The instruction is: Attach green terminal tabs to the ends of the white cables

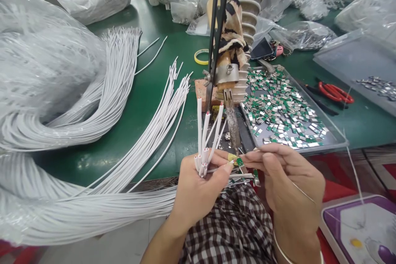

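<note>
My left hand (pixel 198 185) is closed round a fan of several short white cable ends (pixel 206 136), their cut tips pointing up and toward me. My right hand (pixel 284 173) pinches a small green circuit chip (pixel 239 161) against the left thumb and one cable tip. Both hands hover over my checked lap at the table's near edge. Just beyond them stands a soldering iron (pixel 229 86) in a clamp, its tip pointing down at the hands.
A clear tray (pixel 337 142) holding several green and silver chips lies right of the iron. Long white cables (pixel 148 132) sweep across the green table (pixel 154 90) from big bundles at the left. Red-handled pliers (pixel 335 92), a tape ring (pixel 201 56) and plastic bags lie further back.
</note>
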Demonstrator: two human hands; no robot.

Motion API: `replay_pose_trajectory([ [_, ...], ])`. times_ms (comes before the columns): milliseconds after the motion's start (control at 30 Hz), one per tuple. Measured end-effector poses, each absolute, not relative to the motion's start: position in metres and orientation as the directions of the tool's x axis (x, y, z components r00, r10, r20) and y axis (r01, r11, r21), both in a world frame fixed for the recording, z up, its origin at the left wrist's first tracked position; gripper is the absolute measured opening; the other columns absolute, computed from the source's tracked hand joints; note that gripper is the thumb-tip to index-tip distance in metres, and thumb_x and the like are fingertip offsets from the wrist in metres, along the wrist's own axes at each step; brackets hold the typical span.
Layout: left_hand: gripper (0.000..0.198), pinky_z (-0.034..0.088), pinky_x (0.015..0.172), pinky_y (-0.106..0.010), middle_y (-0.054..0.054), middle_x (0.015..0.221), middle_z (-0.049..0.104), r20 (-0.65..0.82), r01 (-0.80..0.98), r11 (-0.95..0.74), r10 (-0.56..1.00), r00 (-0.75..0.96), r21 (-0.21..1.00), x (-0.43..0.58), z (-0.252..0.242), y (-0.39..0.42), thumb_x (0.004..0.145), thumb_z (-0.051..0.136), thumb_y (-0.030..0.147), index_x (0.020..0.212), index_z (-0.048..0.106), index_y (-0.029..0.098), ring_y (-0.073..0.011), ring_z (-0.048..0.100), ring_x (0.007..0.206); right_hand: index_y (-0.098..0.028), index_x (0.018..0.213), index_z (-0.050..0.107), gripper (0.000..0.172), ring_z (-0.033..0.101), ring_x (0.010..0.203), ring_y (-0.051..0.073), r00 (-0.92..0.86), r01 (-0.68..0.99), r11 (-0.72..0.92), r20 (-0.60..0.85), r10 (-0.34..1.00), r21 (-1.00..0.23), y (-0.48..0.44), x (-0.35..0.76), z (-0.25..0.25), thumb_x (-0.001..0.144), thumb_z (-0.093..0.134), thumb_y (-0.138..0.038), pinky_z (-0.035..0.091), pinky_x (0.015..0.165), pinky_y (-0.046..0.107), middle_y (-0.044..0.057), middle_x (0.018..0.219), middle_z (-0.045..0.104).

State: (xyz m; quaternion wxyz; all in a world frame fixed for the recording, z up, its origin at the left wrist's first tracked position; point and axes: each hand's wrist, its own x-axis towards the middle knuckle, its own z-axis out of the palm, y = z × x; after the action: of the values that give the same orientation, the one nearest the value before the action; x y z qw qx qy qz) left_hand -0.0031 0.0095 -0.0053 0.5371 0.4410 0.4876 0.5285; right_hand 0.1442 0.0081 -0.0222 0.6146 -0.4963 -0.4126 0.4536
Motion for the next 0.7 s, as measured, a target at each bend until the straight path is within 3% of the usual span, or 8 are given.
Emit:
replay_pose_trajectory([
  [100,0.018,0.051,0.056,-0.021,0.001,0.075,0.075,-0.06,-0.131,0.055,0.997,-0.038,0.99,-0.004,-0.005,0.011,0.075,0.066,0.009,0.062,0.068,0.019,-0.0131,0.068,0.066,-0.024,0.086,0.071,0.01,0.072,0.077,0.013,0.275,0.063,0.207,0.216,0.937,-0.976,0.004,0.141,-0.02,0.088,0.067,-0.015,0.061,0.068,0.022,-0.001,0.083,0.074],
  [200,0.017,0.051,0.056,-0.022,0.0,0.074,0.074,-0.057,-0.117,0.05,0.997,-0.05,0.992,-0.003,-0.003,0.012,0.074,0.066,0.01,0.06,0.067,0.019,-0.0137,0.067,0.065,-0.026,0.09,0.072,0.017,0.069,0.096,0.016,0.247,0.337,0.333,0.425,0.871,-0.88,0.001,0.139,-0.015,0.085,0.067,-0.01,0.06,0.075,0.025,0.001,0.092,0.073],
  [300,0.017,0.05,0.055,-0.022,0.0,0.073,0.074,-0.069,-0.107,0.064,0.996,-0.05,0.992,-0.003,0.0,0.014,0.075,0.066,0.01,0.06,0.066,0.018,-0.0136,0.067,0.064,-0.024,0.094,0.072,0.016,0.068,0.099,0.018,0.194,0.477,0.347,0.481,0.855,-0.808,-0.001,0.139,-0.014,0.088,0.063,-0.013,0.059,0.065,0.025,0.005,0.101,0.072],
  [400,0.017,0.051,0.057,-0.02,0.002,0.072,0.074,-0.074,-0.099,0.069,0.996,-0.046,0.993,-0.004,0.003,0.016,0.074,0.066,0.009,0.06,0.066,0.018,-0.0118,0.066,0.064,-0.022,0.095,0.072,0.015,0.069,0.1,0.019,0.177,0.53,0.345,0.499,0.849,-0.775,0.0,0.138,-0.015,0.089,0.063,-0.013,0.058,0.059,0.023,0.006,0.105,0.071],
  [600,0.018,0.051,0.061,-0.018,0.004,0.076,0.074,-0.044,-0.134,0.042,0.999,-0.011,0.99,-0.006,0.004,0.015,0.078,0.065,0.008,0.064,0.067,0.019,-0.0096,0.067,0.067,-0.019,0.099,0.067,0.027,0.067,0.102,0.014,0.077,0.525,0.535,0.662,0.745,-0.662,0.006,0.137,-0.008,0.082,0.065,0.001,0.059,0.087,0.024,0.001,0.097,0.073],
  [700,0.019,0.052,0.064,-0.018,0.003,0.077,0.075,-0.042,-0.171,0.049,0.998,0.045,0.984,-0.008,0.003,0.013,0.08,0.064,0.007,0.066,0.068,0.019,-0.0099,0.068,0.07,-0.019,0.1,0.065,0.026,0.065,0.104,0.01,0.014,0.503,0.551,0.644,0.765,-0.665,0.004,0.14,-0.005,0.083,0.063,0.002,0.056,0.091,0.021,0.0,0.099,0.072],
])
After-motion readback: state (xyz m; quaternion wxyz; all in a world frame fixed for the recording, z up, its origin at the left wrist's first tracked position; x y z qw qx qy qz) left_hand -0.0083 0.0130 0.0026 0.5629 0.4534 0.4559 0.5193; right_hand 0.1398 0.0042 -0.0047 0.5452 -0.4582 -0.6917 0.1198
